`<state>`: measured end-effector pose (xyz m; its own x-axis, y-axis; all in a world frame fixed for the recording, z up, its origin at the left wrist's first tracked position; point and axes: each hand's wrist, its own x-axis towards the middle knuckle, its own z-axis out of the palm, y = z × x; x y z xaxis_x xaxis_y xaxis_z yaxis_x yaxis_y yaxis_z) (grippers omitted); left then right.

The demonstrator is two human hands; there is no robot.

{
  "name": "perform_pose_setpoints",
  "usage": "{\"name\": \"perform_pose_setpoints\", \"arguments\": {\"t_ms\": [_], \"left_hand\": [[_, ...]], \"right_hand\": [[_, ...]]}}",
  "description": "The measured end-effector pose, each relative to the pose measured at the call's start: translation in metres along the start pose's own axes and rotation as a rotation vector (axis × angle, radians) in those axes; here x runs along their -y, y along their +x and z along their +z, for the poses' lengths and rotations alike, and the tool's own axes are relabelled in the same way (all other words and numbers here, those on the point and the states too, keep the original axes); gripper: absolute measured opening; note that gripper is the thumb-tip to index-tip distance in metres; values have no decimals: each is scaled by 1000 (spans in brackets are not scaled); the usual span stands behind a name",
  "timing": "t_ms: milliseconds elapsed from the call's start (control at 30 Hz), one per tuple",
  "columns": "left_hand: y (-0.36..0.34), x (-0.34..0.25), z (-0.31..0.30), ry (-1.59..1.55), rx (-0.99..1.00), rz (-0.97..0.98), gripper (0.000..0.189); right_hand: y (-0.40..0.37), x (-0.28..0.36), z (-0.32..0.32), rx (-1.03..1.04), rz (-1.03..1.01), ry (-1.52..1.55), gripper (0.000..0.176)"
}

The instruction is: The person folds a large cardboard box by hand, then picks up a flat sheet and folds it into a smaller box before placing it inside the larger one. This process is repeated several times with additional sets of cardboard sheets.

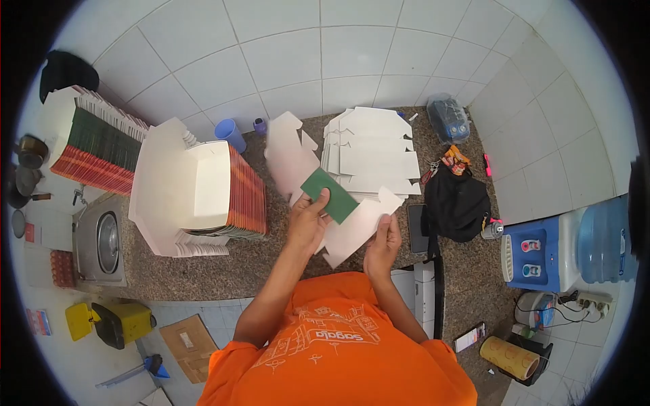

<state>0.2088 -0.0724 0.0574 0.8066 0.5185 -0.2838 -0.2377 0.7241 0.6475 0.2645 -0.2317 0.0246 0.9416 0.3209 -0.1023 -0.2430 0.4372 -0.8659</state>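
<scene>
A carton blank (349, 233), pale inside with a green outer panel folded into view, is held over the counter in front of me. My left hand (310, 220) pinches it at the green panel, thumb on top and fingers partly hidden. My right hand (384, 243) grips the pale flap on its right side between thumb and fingers. Behind my hands lies a pile of flat white carton blanks (376, 149). To the left stands a row of nested open cartons (247, 193) with red and green outsides.
Another nested carton row (101, 145) stands farther left, by the sink (101, 247). A blue cup (230, 134) is near the tiled wall. Right of the pile are a black bag (457, 203), a plastic container (448, 118) and a blue water dispenser (531, 254).
</scene>
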Motion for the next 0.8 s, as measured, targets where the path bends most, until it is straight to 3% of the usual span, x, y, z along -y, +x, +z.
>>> {"name": "perform_pose_setpoints", "arguments": {"t_ms": [33,67,133,167,267,333,467,533,667,733,767,800], "left_hand": [[0,6,4,25,-46,17,15],[-1,12,10,26,-42,10,15],[-8,15,27,113,-132,84,19],[-5,25,14,188,-27,107,21],[1,32,12,234,38,131,24],[2,16,19,200,63,126,25],[1,-5,20,111,76,80,28],[-6,8,28,62,16,72,27],[-4,36,15,44,129,190,30],[-11,25,26,513,128,386,31],[-16,18,23,653,86,373,30],[-19,14,17,654,84,371,30]], "right_hand": [[-3,12,-1,-18,6,-491,29],[-1,21,3,-26,6,-492,29],[17,35,15,333,-749,-908,37],[26,35,16,326,-751,-911,37],[37,35,20,369,-735,-969,43],[35,41,24,410,-460,-667,40],[27,46,17,626,-476,-706,37],[22,25,21,414,-495,-794,37],[23,-7,23,246,-533,-671,37],[21,-7,25,258,-465,-563,33],[21,-4,23,262,-464,-563,33],[22,8,22,254,-326,-342,32]]}}
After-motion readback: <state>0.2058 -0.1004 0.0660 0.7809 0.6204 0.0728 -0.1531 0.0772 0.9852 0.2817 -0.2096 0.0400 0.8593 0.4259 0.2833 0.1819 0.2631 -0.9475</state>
